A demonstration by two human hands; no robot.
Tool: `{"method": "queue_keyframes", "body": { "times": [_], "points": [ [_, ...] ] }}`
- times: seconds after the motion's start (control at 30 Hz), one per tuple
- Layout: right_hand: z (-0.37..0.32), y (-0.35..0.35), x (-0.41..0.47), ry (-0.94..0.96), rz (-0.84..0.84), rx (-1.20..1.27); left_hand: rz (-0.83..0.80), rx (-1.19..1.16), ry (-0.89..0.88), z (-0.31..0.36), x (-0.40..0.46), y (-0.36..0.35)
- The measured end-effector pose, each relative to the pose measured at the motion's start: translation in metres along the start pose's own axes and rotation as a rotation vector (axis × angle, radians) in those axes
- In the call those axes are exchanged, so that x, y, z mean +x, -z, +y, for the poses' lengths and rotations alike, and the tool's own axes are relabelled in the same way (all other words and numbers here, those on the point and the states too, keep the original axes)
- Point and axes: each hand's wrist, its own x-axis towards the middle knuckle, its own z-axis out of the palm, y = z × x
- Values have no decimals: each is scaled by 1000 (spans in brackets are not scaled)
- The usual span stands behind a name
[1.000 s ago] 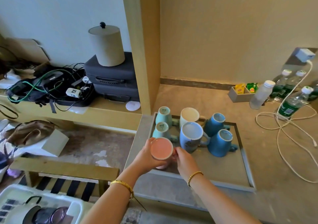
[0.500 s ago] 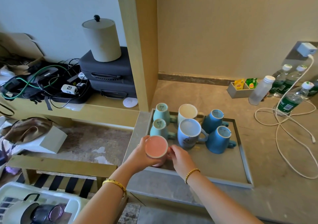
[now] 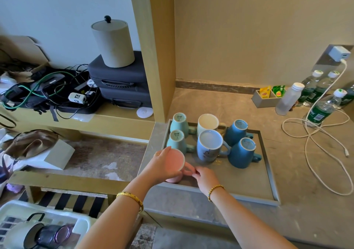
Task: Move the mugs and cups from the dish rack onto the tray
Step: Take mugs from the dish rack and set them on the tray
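Your left hand [image 3: 162,167] is wrapped around the pink mug [image 3: 175,165]. Your fingers curl round its side. The mug is upside down, with its flat bottom facing up at you. It sits at the near left corner of the tray [image 3: 268,174], and its rim looks like it is touching the tray floor, or very close to it.

Your right hand [image 3: 204,177] is just beside the mug, on its right. Its fingertips pinch the mug's pink handle, which sticks out to the right, toward that hand.

So the mug is right between your two hands. It stands straight up and down, not tipped. I think it is nearly set down. If so, both hands only need to let go and lift away.

Be careful of the big pale blue mug [image 3: 209,146]. It is just past your right hand, so pull that hand back toward you, not forward.

Six other mugs are on the tray already, all upside down: two small green mugs [image 3: 177,139], one cream mug [image 3: 207,123], the pale blue one, and two dark blue mugs [image 3: 242,153].

The dish rack [image 3: 57,213] is down at your left, well apart from the tray. It holds a pale mug [image 3: 20,236] and a dark cup [image 3: 55,235], lying on their sides. Your left hand is nearer to them, so I think it should fetch the next one.
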Motion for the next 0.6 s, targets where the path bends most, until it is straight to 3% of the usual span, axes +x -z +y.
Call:
{"method": "queue_keyframes", "body": {
  "times": [0.43, 0.6],
  "points": [
    [2, -3, -3, 10, 20, -82, -39, -61, 26, 5, -3, -2],
    [-6, 2, -11, 109, 174, -50, 48, -107, 34, 6, -6, 2]
  ]
}}
